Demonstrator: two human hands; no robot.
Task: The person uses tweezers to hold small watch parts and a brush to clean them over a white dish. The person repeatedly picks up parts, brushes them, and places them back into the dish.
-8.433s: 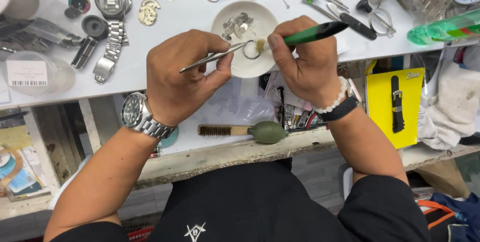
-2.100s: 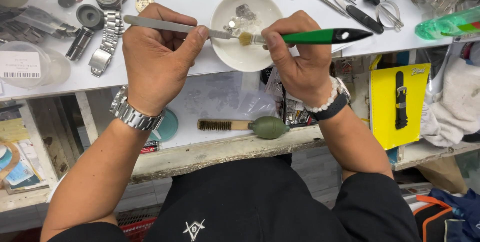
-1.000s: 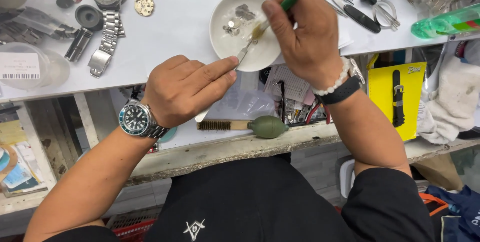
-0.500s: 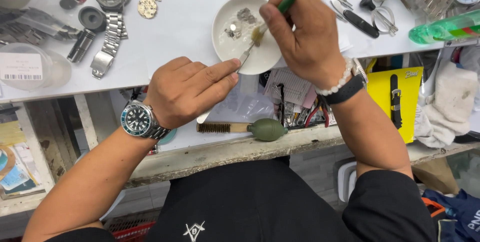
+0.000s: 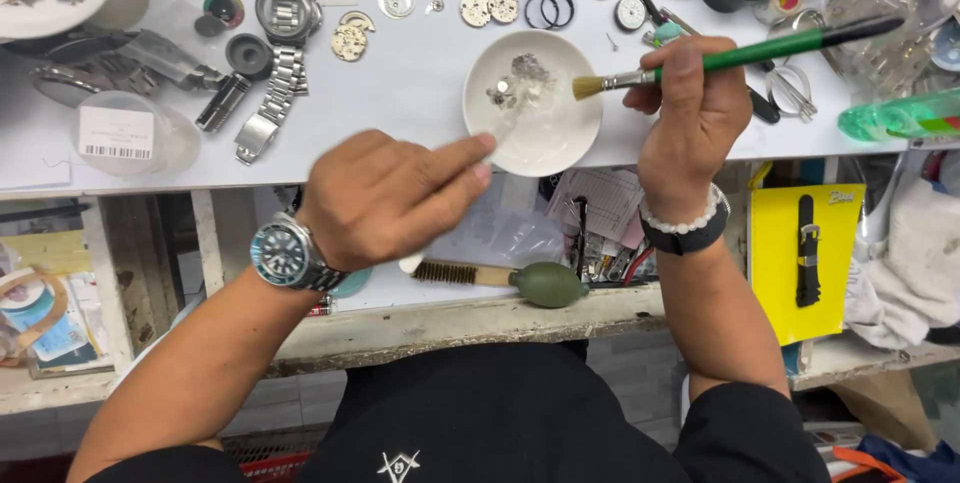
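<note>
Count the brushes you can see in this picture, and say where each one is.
2. A green-handled brush is held in the right hand over the white bowl; a bristle brush lies on the lower shelf. Others may be hidden.

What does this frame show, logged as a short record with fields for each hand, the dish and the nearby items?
left hand: over the bench edge, fingers pointing at the dish, tool hard to make out
right hand: holds a green-handled brush, bristles above the dish
dish: white, shallow, small metal watch parts inside
nearby: steel watch with bracelet on the white bench top; green dust blower on the lower shelf
</note>
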